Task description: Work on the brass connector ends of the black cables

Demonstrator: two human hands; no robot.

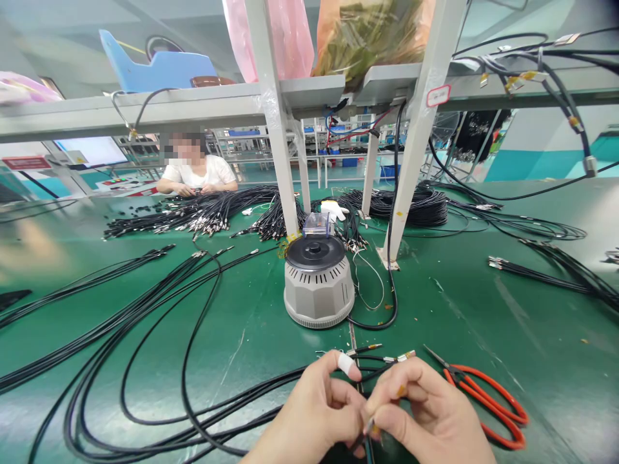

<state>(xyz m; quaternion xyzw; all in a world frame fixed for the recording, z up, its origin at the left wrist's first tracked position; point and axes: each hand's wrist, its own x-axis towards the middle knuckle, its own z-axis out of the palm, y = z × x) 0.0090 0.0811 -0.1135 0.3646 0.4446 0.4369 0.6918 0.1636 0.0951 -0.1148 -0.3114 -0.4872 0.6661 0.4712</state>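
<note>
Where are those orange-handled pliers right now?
The orange-handled pliers lie on the green table at lower right of the head view, just right of the person's right hand and untouched.

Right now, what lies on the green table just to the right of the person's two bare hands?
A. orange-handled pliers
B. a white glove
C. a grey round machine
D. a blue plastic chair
A: the orange-handled pliers lie on the green table beside the right hand, which meets the left hand over a thin black cable.

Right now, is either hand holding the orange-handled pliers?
No. The orange-handled pliers lie on the green table, while the left hand and right hand pinch a cable end.
</note>
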